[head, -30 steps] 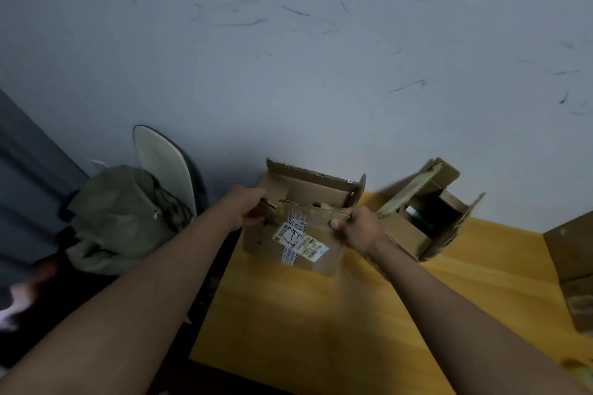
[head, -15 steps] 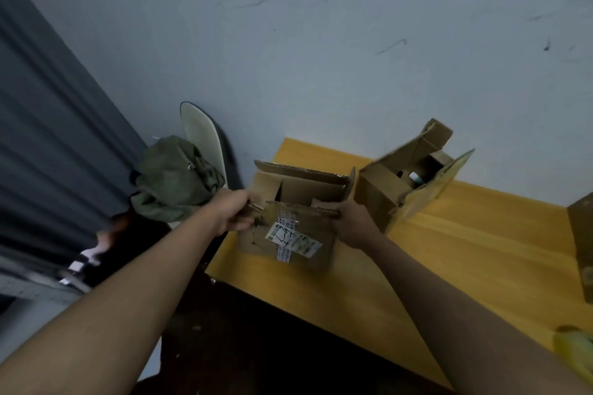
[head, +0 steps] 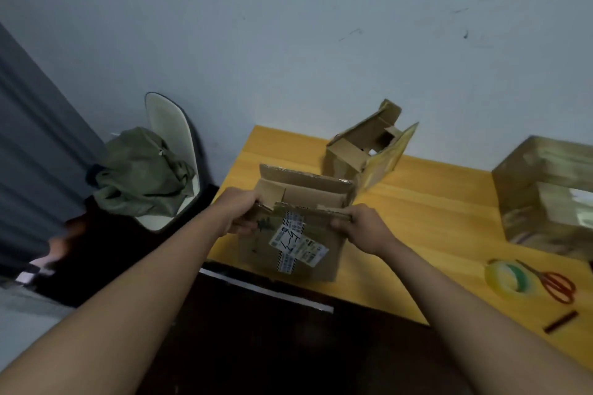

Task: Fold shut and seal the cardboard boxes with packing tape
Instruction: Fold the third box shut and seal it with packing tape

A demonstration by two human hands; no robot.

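An open cardboard box (head: 301,231) stands at the near left corner of a yellow wooden table (head: 426,221), its near face almost flush with the table's near edge and its left side close to the left edge. The left hand (head: 239,213) curls round the box's near left top corner, and the right hand (head: 362,228) pinches the near flap at its right end. The flaps are raised and ragged, with the far one upright. The near face carries white shipping labels (head: 296,242) crossed by printed tape. Just beyond, touching or nearly so, a second open box (head: 362,151) tilts toward the pale scuffed wall (head: 288,26). Bare tabletop stretches right of the hands as far as a tape-wrapped box (head: 545,192) at the right edge. Nearer lie a roll of clear tape (head: 508,279), red-handled scissors (head: 552,282) just beside it, and a small dark stick (head: 560,321). Left of the table, a crumpled green garment (head: 141,173) hangs on a white chair (head: 170,125).
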